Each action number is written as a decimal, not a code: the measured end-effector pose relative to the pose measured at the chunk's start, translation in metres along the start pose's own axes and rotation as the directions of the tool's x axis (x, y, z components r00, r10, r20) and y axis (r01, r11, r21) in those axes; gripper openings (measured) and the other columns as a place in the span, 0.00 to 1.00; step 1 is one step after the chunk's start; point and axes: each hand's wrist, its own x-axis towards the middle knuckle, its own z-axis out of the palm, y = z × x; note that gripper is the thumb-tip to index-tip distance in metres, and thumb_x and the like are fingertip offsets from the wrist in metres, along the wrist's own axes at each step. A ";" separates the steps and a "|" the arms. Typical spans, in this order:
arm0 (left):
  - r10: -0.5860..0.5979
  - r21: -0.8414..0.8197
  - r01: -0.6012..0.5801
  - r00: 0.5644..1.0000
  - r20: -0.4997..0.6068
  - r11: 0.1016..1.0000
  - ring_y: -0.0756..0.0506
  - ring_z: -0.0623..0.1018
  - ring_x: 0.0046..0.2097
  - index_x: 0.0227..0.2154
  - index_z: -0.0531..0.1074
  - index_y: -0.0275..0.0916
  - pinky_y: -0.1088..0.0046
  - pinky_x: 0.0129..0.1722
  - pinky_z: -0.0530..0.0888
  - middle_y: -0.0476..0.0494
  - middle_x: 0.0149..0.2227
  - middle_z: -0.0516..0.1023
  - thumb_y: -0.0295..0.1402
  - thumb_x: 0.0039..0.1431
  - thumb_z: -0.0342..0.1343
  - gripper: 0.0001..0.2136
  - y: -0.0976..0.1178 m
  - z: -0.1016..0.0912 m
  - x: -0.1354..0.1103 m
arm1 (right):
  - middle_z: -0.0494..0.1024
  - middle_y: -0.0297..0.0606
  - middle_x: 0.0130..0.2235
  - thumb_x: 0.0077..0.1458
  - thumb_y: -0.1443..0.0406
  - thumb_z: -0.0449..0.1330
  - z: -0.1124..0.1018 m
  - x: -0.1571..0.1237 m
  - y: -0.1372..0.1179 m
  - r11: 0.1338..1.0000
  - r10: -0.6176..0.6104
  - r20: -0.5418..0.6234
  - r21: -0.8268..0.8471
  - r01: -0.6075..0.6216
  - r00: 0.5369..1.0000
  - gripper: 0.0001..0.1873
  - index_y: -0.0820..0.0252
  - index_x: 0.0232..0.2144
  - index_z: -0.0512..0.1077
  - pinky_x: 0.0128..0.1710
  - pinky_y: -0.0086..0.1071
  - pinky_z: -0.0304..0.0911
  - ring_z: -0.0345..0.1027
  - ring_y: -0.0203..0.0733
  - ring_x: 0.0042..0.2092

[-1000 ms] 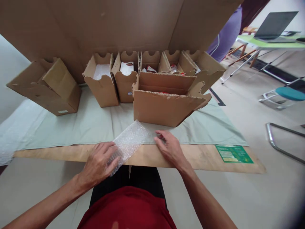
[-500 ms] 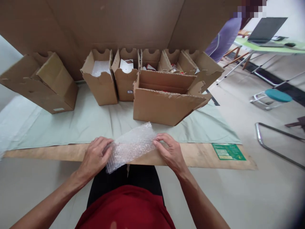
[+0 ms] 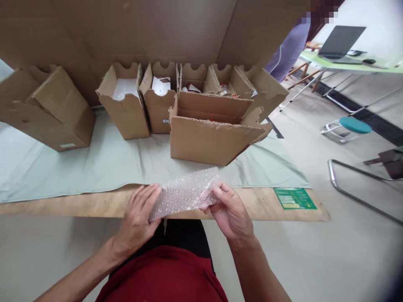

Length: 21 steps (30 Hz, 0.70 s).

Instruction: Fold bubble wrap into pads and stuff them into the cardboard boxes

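A clear piece of bubble wrap (image 3: 185, 191) stretches between my two hands, just over the table's front edge. My left hand (image 3: 140, 214) holds its left end, thumb below and fingers on top. At the other end, my right hand (image 3: 229, 209) pinches the wrap between thumb and fingers. Just beyond the wrap stands a long, open cardboard box (image 3: 208, 140), its inside mostly hidden by its front wall.
Open cardboard bins line the back; one bin (image 3: 124, 113) holds bubble wrap, another (image 3: 160, 111) a white item. A larger box (image 3: 63, 113) stands left. A green label (image 3: 294, 198) lies on the wooden edge. A teal stool (image 3: 355, 124) and laptop (image 3: 341, 42) are at right.
The bubble wrap has turned flatter and moved slightly right. My right hand has rolled over and closed further around its end. My left fingers now lie along the left end. The view has shifted slightly.
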 end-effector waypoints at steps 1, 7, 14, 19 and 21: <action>-0.018 -0.062 0.016 0.999 -0.036 0.998 0.38 0.78 0.60 0.62 0.68 0.42 0.50 0.65 0.69 0.36 0.56 0.80 0.21 0.61 0.54 0.26 -0.003 -0.003 0.000 | 0.79 0.32 0.26 0.53 0.56 0.73 0.001 -0.004 -0.002 1.000 0.005 0.024 0.027 -0.006 1.000 0.15 0.58 0.28 0.74 0.26 0.25 0.68 0.74 0.35 0.25; -0.317 -0.461 0.394 0.918 0.237 0.795 0.46 0.84 0.36 0.34 0.80 0.41 0.73 0.36 0.80 0.48 0.33 0.85 0.33 0.64 0.57 0.08 0.000 -0.049 0.039 | 0.82 0.35 0.28 0.57 0.56 0.71 0.004 -0.032 -0.022 0.997 -0.073 0.103 0.039 0.069 0.992 0.11 0.57 0.32 0.78 0.27 0.27 0.71 0.78 0.38 0.26; -0.491 -0.381 0.588 0.808 0.327 0.714 0.44 0.82 0.38 0.35 0.80 0.39 0.69 0.40 0.78 0.45 0.34 0.84 0.39 0.57 0.56 0.11 -0.023 -0.020 0.089 | 0.85 0.40 0.44 0.56 0.57 0.70 -0.017 -0.011 -0.006 0.969 -0.215 -0.097 -0.148 0.200 0.972 0.10 0.54 0.38 0.78 0.32 0.29 0.73 0.81 0.43 0.42; -0.514 -0.210 0.543 0.839 0.179 0.813 0.42 0.80 0.42 0.59 0.72 0.34 0.64 0.42 0.76 0.36 0.50 0.82 0.44 0.56 0.55 0.30 -0.044 0.007 0.088 | 0.80 0.45 0.56 0.54 0.55 0.70 -0.045 0.005 0.026 0.900 -0.204 -0.202 -0.423 0.103 0.958 0.20 0.54 0.47 0.77 0.45 0.38 0.75 0.73 0.52 0.59; -0.535 -0.147 0.556 0.830 0.159 0.818 0.42 0.79 0.40 0.59 0.71 0.33 0.64 0.41 0.75 0.37 0.47 0.82 0.49 0.57 0.53 0.32 -0.050 0.000 0.080 | 0.78 0.46 0.58 0.55 0.54 0.69 -0.051 0.004 0.032 0.874 -0.207 -0.184 -0.475 0.098 0.961 0.22 0.54 0.51 0.77 0.50 0.42 0.74 0.69 0.54 0.62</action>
